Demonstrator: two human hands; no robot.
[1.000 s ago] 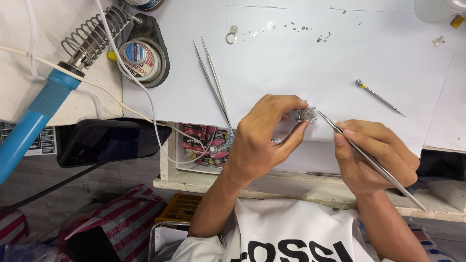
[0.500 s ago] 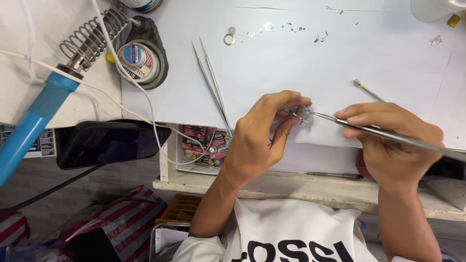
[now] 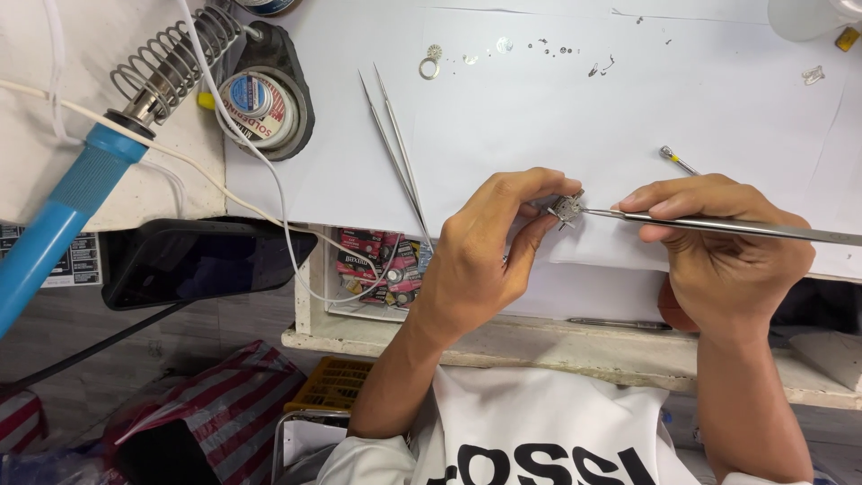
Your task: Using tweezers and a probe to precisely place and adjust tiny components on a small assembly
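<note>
My left hand pinches a tiny metal watch part between thumb and forefinger, just above the white paper sheet. My right hand grips long steel tweezers that lie almost level, tips touching the part from the right and the tail running off the right edge. A second pair of tweezers lies loose on the paper, left of my left hand.
Tiny gears and screws are scattered at the paper's far edge. A blue-handled soldering iron rests in its coil stand at left, beside a solder tin and a dark phone. A small screwdriver lies behind my right hand.
My right hand has swung the tweezers from a steep diagonal to almost horizontal and shifted rightward. My left hand has kept holding the part in place.
</note>
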